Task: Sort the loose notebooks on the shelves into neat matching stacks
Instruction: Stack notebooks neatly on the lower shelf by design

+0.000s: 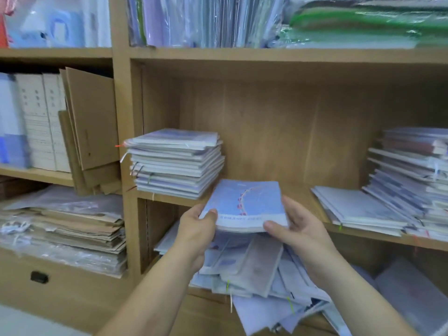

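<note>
A pale blue notebook [244, 202] with a red and white arc on its cover hovers at the front edge of the middle shelf [298, 190]. My left hand [196, 229] grips its left edge, thumb on top. Its right near corner is held by my right hand [298, 229], thumb on the cover. A tidy stack of notebooks [177, 163] stands at the shelf's left end. On the right lie a low stack [356, 207] and a taller uneven stack [409, 175]. Below, a loose heap of notebooks [257, 270] spills over the lower shelf.
Cardboard sheets [92, 122] and white binders [41, 120] fill the left bay, with bagged paper piles [63, 229] beneath. Plastic-wrapped folders [201, 20] stand on the top shelf. A drawer handle [39, 277] shows at lower left.
</note>
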{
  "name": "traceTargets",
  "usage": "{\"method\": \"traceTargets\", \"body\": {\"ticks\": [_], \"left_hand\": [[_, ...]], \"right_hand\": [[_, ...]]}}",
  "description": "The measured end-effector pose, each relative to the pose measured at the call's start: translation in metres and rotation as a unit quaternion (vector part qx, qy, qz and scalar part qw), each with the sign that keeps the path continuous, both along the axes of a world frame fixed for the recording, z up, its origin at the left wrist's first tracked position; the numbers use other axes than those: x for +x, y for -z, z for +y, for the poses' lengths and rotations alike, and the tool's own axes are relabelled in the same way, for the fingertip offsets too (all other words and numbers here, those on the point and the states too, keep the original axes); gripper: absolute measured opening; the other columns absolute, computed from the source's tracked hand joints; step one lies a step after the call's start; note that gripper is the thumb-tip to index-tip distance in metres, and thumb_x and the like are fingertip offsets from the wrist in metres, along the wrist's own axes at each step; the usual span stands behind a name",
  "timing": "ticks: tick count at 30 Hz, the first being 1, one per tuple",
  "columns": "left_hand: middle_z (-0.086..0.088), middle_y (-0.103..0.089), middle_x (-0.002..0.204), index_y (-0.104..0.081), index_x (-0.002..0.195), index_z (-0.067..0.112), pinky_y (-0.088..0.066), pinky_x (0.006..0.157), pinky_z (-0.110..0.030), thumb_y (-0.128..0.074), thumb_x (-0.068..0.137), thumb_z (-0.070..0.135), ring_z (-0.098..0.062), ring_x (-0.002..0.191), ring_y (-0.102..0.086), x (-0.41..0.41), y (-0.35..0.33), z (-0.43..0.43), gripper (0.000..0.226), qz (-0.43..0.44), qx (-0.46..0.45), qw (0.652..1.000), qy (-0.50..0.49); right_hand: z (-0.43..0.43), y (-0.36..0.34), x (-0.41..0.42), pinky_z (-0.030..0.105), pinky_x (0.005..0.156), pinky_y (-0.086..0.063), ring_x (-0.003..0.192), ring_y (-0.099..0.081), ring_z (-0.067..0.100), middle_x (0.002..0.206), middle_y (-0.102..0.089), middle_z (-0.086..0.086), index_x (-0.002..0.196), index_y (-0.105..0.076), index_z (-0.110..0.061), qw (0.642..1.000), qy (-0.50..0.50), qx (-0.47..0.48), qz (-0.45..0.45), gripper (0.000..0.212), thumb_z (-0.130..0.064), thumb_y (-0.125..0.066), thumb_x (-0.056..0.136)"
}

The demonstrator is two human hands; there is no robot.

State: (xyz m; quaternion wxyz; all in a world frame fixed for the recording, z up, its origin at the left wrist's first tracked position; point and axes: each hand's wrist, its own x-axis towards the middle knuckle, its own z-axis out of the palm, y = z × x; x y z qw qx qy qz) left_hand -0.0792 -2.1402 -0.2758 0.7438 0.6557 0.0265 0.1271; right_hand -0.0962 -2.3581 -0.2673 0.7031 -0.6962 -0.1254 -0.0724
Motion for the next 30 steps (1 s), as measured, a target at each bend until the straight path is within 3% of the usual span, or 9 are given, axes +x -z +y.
{"method": "traceTargets", "body": {"ticks": [3, 6, 9, 13, 16, 19, 23, 26, 30], "left_hand": [[-0.015, -0.074, 0.106, -0.073, 0.111, 0.012, -0.059, 0.081, -0.037, -0.068, 0.098, 0.028, -0.029, 0.087, -0.067, 0.011, 0.009, 0.01, 0.021, -0.035, -0.078, 0.996, 0.022], [-0.01, -0.075, 0.117, -0.068, 0.125, 0.015, -0.052, 0.101, -0.043, -0.071, 0.093, 0.011, -0.028, 0.112, -0.07, 0.012, 0.021, 0.019, 0.032, -0.073, -0.102, 0.986, 0.108], [-0.007, -0.078, 0.102, -0.061, 0.131, 0.013, -0.059, 0.085, -0.035, -0.082, 0.084, 0.008, -0.02, 0.099, -0.074, 0.026, 0.029, 0.021, 0.052, -0.052, -0.087, 0.994, 0.044], [-0.006, -0.073, 0.07, -0.068, 0.092, 0.011, -0.054, 0.055, -0.033, -0.092, 0.072, 0.034, -0.012, 0.06, -0.065, 0.045, 0.035, 0.012, 0.039, -0.049, 0.019, 0.994, -0.094], [-0.004, -0.067, 0.067, -0.068, 0.091, 0.019, -0.058, 0.066, -0.052, -0.083, 0.083, 0.039, -0.015, 0.061, -0.06, 0.055, 0.039, -0.001, 0.026, -0.067, 0.032, 0.992, -0.099], [-0.001, -0.067, 0.068, -0.068, 0.098, 0.022, -0.059, 0.068, -0.059, -0.076, 0.084, 0.049, -0.018, 0.064, -0.063, 0.066, 0.046, -0.007, 0.032, -0.042, 0.014, 0.993, -0.111], [0.001, -0.071, 0.08, -0.067, 0.091, 0.024, -0.061, 0.078, -0.051, -0.075, 0.088, 0.042, -0.021, 0.077, -0.07, 0.07, 0.051, -0.011, 0.02, -0.009, 0.003, 0.991, -0.132], [0.0, -0.071, 0.089, -0.067, 0.098, 0.023, -0.059, 0.086, -0.041, -0.072, 0.093, 0.029, -0.015, 0.085, -0.068, 0.063, 0.05, -0.009, 0.01, -0.002, 0.032, 0.994, -0.103], [-0.002, -0.069, 0.091, -0.065, 0.105, 0.02, -0.052, 0.073, -0.024, -0.07, 0.094, 0.022, -0.013, 0.08, -0.065, 0.058, 0.063, 0.009, 0.012, 0.023, 0.093, 0.993, -0.069]], "right_hand": [[0.005, 0.014, 0.025, 0.025, 0.096, -0.05, 0.109, -0.066, 0.001, 0.126, -0.07, -0.006, 0.128, -0.065, -0.017, 0.995, 0.088, -0.057, -0.002, 0.068, -0.019, -0.093, 0.067], [0.009, 0.014, 0.04, 0.009, 0.082, -0.045, 0.099, -0.063, -0.009, 0.117, -0.071, -0.013, 0.118, -0.072, -0.019, 0.973, 0.164, -0.154, -0.048, 0.045, -0.024, -0.088, 0.076], [0.009, 0.007, 0.053, 0.015, 0.083, -0.044, 0.103, -0.064, 0.0, 0.118, -0.072, -0.01, 0.122, -0.073, -0.018, 0.944, 0.203, -0.247, -0.078, 0.043, -0.033, -0.082, 0.083], [0.007, 0.005, 0.057, 0.017, 0.077, -0.041, 0.092, -0.064, 0.0, 0.104, -0.073, -0.009, 0.12, -0.074, -0.024, 0.909, 0.216, -0.344, -0.091, 0.05, -0.045, -0.084, 0.076], [0.006, 0.008, 0.06, 0.007, 0.061, -0.039, 0.061, -0.056, -0.007, 0.068, -0.058, -0.016, 0.11, -0.077, -0.017, 0.918, 0.229, -0.309, -0.1, 0.042, -0.032, -0.089, 0.073], [0.008, 0.01, 0.063, 0.009, 0.062, -0.038, 0.066, -0.057, 0.001, 0.066, -0.055, -0.016, 0.1, -0.079, -0.024, 0.881, 0.278, -0.356, -0.139, 0.032, -0.044, -0.085, 0.076], [0.009, 0.003, 0.079, 0.035, 0.075, -0.051, 0.096, -0.063, 0.013, 0.091, -0.071, -0.012, 0.104, -0.075, -0.037, 0.843, 0.288, -0.439, -0.12, 0.036, -0.064, -0.071, 0.08], [0.013, -0.003, 0.091, 0.035, 0.076, -0.049, 0.102, -0.059, 0.015, 0.086, -0.068, -0.014, 0.106, -0.074, -0.038, 0.841, 0.279, -0.445, -0.129, 0.03, -0.057, -0.071, 0.084], [0.014, -0.004, 0.094, 0.034, 0.069, -0.045, 0.097, -0.051, 0.015, 0.077, -0.061, -0.017, 0.102, -0.071, -0.038, 0.831, 0.274, -0.466, -0.135, 0.022, -0.055, -0.067, 0.088]]}}
